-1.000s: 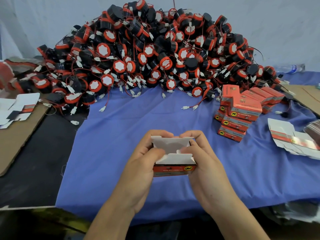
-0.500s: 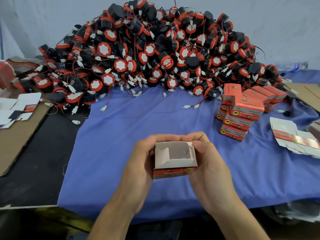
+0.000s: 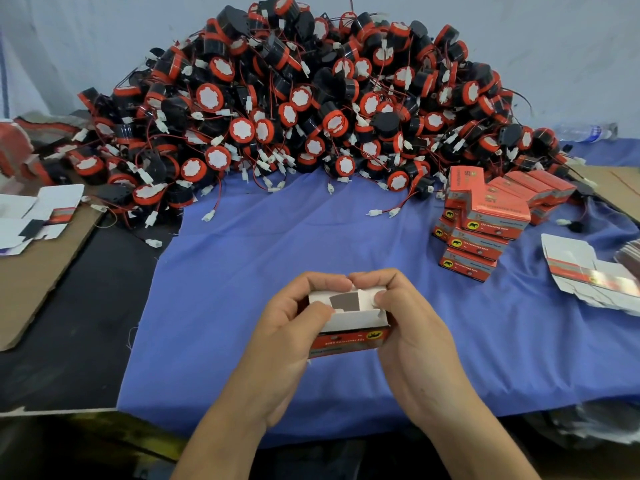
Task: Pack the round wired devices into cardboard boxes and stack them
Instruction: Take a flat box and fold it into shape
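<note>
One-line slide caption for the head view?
Left hand and right hand fold flaps on a red box above blue cloth; device pile behind, packed boxes right.

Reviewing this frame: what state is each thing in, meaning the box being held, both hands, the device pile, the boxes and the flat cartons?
held box: erected, end flaps folded partway in, gap showing.
left hand: fingers curled round the held box.
right hand: fingers curled round the held box.
device pile: loose, unpacked, heaped.
stacked boxes: closed, piled on the blue cloth.
flat cartons: unfolded, lying flat.
</note>
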The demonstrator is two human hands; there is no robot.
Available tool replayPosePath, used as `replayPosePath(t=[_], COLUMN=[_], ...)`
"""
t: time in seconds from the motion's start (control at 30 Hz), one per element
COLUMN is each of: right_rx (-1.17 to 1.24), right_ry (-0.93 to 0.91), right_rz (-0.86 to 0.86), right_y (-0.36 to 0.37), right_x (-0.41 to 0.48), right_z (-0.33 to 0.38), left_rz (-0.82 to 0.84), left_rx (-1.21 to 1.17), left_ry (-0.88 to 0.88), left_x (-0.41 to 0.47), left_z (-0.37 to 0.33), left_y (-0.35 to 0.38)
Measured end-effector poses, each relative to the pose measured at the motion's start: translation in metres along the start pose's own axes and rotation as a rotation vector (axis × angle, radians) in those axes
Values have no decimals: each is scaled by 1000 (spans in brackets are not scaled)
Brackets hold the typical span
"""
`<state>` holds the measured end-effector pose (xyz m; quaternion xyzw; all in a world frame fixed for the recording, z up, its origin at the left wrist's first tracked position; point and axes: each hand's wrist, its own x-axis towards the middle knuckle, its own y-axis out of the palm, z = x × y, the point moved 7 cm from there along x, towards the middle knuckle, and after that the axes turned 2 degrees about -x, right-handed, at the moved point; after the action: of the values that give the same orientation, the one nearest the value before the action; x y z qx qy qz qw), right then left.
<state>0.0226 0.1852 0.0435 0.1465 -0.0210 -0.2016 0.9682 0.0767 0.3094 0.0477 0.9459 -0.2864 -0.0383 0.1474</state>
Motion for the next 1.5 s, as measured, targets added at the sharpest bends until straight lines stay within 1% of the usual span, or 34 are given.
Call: replayPosePath(t=[0.13, 0.3, 0.43, 0.6, 0.73, 0.87, 0.97, 1.07, 1.17, 1.23, 1.3, 1.37, 1.43, 1.5], right_rx=[-23, -59, -73, -94, -180, -175, -180, -188, -221, -156, -14, 87, 109, 95], right_ry=[42, 47, 22, 2, -32, -39, -33, -34, -54, -31, 13, 37, 33, 36], right_rz=[23, 75, 108, 206, 217, 205, 232, 281, 301, 316, 335, 327, 251, 147], right_y=[3, 8, 9, 9, 6, 6, 8, 9, 7, 6, 5, 5, 1, -2], right_x=[-1, -3, -3, -3, -2, -3, -5, -8, -7, -6, -5, -5, -4, -2], right_z=[-4, -2, 1, 0, 3, 3, 4, 6, 8, 9, 12, 15, 14, 12], left_rz=[-39, -41, -35, -44, 17, 69, 111, 177, 223, 214, 191, 223, 273, 255], left_rx=[11, -57, -25, 42, -19, -114, -73, 14, 134, 87, -73, -160, -156, -140], left_ry=[0, -2, 36, 63, 40, 39, 49, 49, 90, 103, 81, 64, 46, 25], left_x=[-1, -2, -3, -6, -7, -10, -11, -13, -14, -13, -13, -12, -12, -10], left_z=[-2, -4, -5, -6, -5, -7, -7, -6, -5, -5, -4, -3, -2, 1], left_y=[-5, -9, -11, -14, -13, -11, -10, -8, -7, -7, -10, -7, 0, 4])
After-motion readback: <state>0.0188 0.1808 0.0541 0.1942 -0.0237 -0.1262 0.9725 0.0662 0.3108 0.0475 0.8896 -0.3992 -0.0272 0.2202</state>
